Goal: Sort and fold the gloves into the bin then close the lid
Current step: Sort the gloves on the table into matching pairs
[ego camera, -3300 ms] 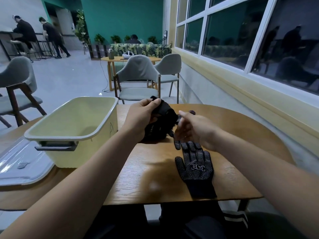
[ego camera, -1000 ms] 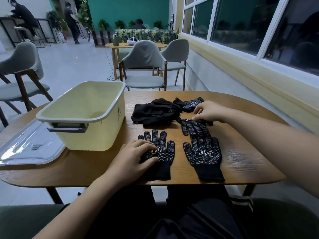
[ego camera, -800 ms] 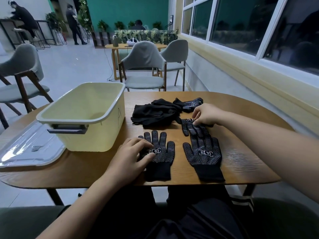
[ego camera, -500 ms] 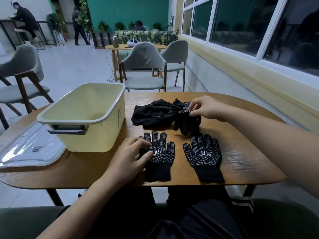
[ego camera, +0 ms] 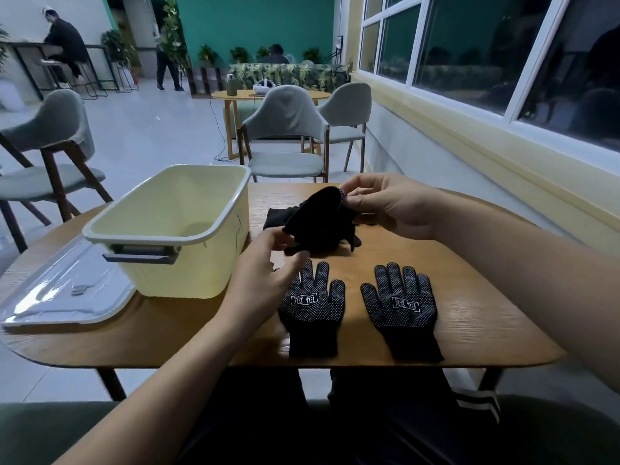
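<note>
Two black dotted gloves lie flat, palms up, near the table's front edge: a left one and a right one. Above the table my right hand pinches the cuff of a third black glove. My left hand pinches that glove's lower end, beside the flat left glove. More black gloves lie piled behind it, partly hidden. The pale yellow bin stands open at the left. Its clear lid lies flat beside it.
The round wooden table has bare surface at the right. Grey chairs stand beyond the far edge and to the left. A window wall runs along the right. People stand far back in the room.
My right hand has lifted a glove off the table. My left hand left the flat left glove and rose to take the lifted glove's lower end.
</note>
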